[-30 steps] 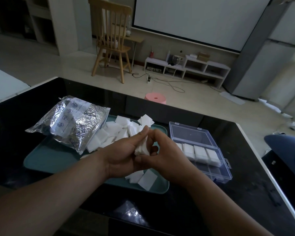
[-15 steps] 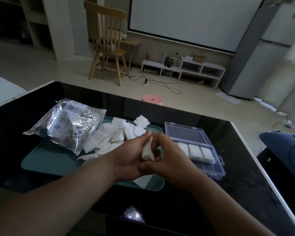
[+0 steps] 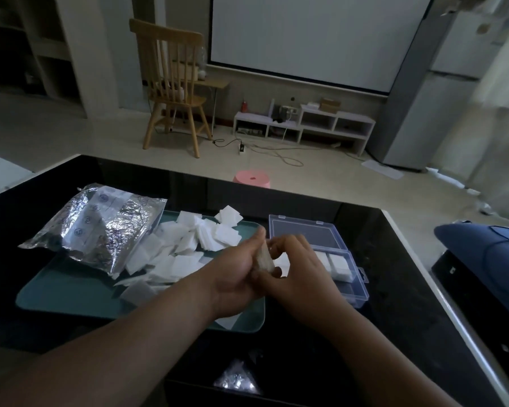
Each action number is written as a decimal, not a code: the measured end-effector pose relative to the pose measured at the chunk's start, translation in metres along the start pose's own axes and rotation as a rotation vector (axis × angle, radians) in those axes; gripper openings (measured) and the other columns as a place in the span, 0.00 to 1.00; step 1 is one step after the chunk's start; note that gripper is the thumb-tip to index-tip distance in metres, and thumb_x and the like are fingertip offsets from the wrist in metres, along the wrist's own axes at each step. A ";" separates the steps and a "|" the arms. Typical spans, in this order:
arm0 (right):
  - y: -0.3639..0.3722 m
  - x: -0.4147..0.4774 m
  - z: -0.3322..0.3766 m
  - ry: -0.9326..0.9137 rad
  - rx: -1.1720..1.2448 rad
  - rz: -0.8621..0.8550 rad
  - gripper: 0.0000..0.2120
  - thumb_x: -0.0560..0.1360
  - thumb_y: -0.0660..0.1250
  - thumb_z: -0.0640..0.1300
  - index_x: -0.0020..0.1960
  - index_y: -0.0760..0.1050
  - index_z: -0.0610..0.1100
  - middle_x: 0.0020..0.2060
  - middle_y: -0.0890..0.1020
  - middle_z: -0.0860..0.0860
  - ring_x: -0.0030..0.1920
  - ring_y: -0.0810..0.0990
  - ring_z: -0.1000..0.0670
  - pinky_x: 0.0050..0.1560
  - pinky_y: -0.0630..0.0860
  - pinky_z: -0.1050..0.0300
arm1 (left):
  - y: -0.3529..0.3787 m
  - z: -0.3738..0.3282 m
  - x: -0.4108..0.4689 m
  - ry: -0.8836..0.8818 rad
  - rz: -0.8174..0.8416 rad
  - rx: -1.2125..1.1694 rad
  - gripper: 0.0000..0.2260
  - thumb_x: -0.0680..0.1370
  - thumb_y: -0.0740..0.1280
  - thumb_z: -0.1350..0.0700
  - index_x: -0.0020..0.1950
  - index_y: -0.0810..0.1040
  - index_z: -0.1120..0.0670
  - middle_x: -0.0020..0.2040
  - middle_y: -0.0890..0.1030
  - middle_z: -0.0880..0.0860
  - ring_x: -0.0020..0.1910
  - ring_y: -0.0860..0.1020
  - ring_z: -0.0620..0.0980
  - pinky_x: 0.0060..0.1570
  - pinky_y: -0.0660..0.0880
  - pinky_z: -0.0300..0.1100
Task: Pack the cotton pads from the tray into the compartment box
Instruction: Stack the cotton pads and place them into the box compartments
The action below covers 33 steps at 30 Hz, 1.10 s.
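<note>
Over the tray's [image 3: 71, 295] right edge, a small stack [image 3: 263, 258] of cotton squares, pinched upright between left hand [image 3: 235, 271] and right hand [image 3: 303, 277], the fingers of both curled close around it. Loose pads [image 3: 188, 248] heaped along the tray's far edge, beside a foil bag [image 3: 100, 227] at its far left corner. Just right of the tray, an open clear box [image 3: 362, 289] on the black table [image 3: 394, 289], white squares already in its far row. Probably feather-light, soft, compressible and prone to fanning apart. Best squeezed gently by the flat faces, edges aligned, then lowered into a free compartment.
</note>
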State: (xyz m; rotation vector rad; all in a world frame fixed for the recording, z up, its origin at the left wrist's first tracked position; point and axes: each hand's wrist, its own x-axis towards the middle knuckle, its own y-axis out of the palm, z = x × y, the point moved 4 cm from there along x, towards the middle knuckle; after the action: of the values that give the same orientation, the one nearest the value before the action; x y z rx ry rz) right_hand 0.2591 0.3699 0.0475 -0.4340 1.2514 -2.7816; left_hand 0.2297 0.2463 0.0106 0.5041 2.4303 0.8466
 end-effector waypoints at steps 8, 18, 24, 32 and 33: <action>-0.006 0.000 -0.027 0.215 0.068 -0.044 0.14 0.75 0.70 0.55 0.58 0.71 0.56 0.50 0.78 0.59 0.49 0.78 0.58 0.51 0.81 0.51 | 0.008 0.008 0.020 0.097 -0.002 0.041 0.19 0.81 0.55 0.62 0.69 0.74 0.66 0.59 0.82 0.67 0.51 0.84 0.60 0.43 0.82 0.50; -0.006 0.008 -0.026 0.252 0.035 -0.149 0.05 0.79 0.65 0.42 0.48 0.72 0.51 0.40 0.80 0.53 0.41 0.78 0.54 0.45 0.80 0.50 | 0.014 0.008 0.020 0.222 -0.144 0.287 0.21 0.83 0.53 0.66 0.74 0.70 0.54 0.66 0.78 0.62 0.50 0.82 0.55 0.37 0.80 0.43; -0.005 0.007 -0.027 0.229 0.004 -0.142 0.05 0.80 0.67 0.46 0.49 0.72 0.52 0.41 0.80 0.55 0.42 0.80 0.55 0.46 0.81 0.52 | 0.016 0.004 0.014 0.261 -0.150 0.428 0.24 0.83 0.54 0.66 0.75 0.70 0.47 0.64 0.79 0.56 0.54 0.83 0.54 0.41 0.81 0.43; -0.020 0.016 -0.042 0.388 0.370 -0.177 0.08 0.81 0.68 0.46 0.59 0.74 0.49 0.48 0.83 0.51 0.47 0.84 0.51 0.43 0.80 0.56 | 0.027 -0.007 0.019 0.288 -0.209 0.630 0.13 0.84 0.56 0.60 0.65 0.75 0.56 0.51 0.80 0.59 0.43 0.79 0.52 0.39 0.78 0.43; -0.022 0.016 -0.043 0.407 0.402 -0.181 0.08 0.82 0.68 0.48 0.60 0.74 0.49 0.49 0.83 0.51 0.46 0.84 0.52 0.40 0.79 0.58 | 0.030 -0.009 0.021 0.303 -0.206 0.650 0.13 0.84 0.57 0.60 0.66 0.74 0.56 0.52 0.81 0.59 0.44 0.79 0.52 0.39 0.79 0.43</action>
State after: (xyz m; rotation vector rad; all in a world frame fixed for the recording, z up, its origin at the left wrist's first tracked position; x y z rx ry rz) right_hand 0.2329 0.4131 0.0401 0.0547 0.6832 -3.2805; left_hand 0.2129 0.2751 0.0288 0.3543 2.9631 0.0230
